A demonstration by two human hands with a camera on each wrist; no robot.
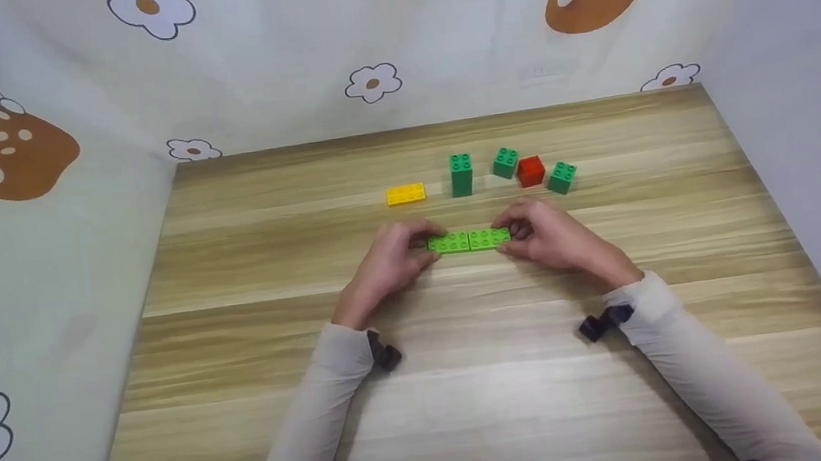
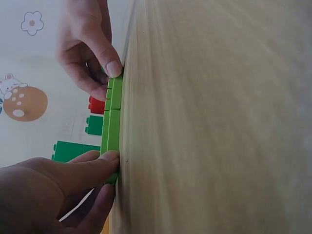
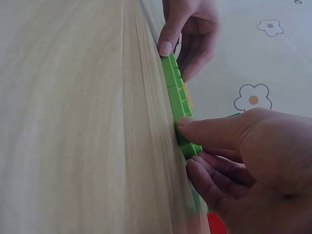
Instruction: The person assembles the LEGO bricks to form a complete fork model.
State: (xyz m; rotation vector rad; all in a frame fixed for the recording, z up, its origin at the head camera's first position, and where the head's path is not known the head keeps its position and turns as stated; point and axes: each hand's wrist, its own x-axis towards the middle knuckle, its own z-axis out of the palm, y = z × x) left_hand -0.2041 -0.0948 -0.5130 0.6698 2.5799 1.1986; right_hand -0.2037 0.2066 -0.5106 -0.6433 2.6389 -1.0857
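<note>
Two flat lime green toy bricks lie end to end on the wooden table (image 1: 487,404), their short ends meeting at a thin seam. My left hand (image 1: 396,258) pinches the outer end of the left lime brick (image 1: 449,242) between thumb and fingers. At the opposite end, my right hand (image 1: 550,236) grips the right lime brick (image 1: 489,238) the same way. Both wrist views show the thumbs on the bricks' near side, with the bricks low against the tabletop. The fingers hide the outer ends.
Behind the hands stand a flat yellow brick (image 1: 405,194), a tall dark green stack (image 1: 461,175), a green brick (image 1: 505,163), a red brick (image 1: 531,171) and another green brick (image 1: 562,177). A patterned cloth wall (image 1: 274,70) borders the table's back and sides.
</note>
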